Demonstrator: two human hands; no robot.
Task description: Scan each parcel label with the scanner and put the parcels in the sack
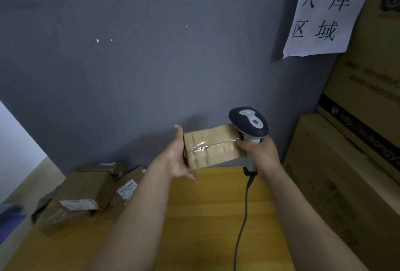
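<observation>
A small taped cardboard parcel [213,146] is held up above the far edge of the wooden table [205,216]. My left hand [178,158] holds its left end, thumb up along the side. My right hand [260,153] grips the handle of a grey and dark handheld scanner [249,122], whose head sits just over the parcel's right end. My right fingers also touch that end. The scanner's cable [243,223] hangs down over the table. No label shows on the side facing me.
A pile of several brown parcels [86,197] with white labels lies at the table's left end. Large stacked cardboard boxes [346,162] stand on the right. A paper sign [324,11] hangs on the grey wall behind.
</observation>
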